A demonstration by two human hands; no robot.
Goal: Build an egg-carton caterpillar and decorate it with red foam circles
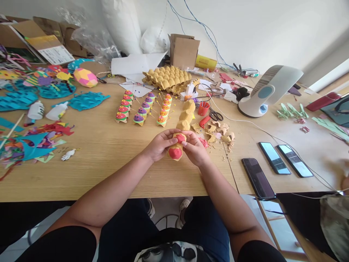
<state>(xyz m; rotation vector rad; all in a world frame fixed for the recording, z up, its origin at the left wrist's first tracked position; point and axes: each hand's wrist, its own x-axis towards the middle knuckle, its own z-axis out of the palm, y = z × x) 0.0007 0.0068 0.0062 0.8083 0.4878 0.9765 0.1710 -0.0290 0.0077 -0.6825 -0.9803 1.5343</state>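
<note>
A strip of egg-carton cups point(185, 120) lies on the wooden table point(109, 160), running from the middle toward me. Its two nearest cups carry red covering point(174, 153). My left hand point(160, 143) grips the near end of the strip from the left, fingers curled round it. My right hand point(195, 147) holds the same end from the right, thumb and fingers pressed on the upper red patch. Just behind stand three rows of painted egg-carton caterpillars point(143, 109) with pins as feelers.
Torn carton scraps point(218, 133), scissors point(215, 115) and a small red cup point(203, 108) lie right of my hands. Three phones point(274, 163) lie at the right, a desk fan point(265, 91) behind them. Coloured paper cut-outs point(32, 120) and glue bottles point(56, 111) fill the left. An egg tray point(167, 77) sits at the back.
</note>
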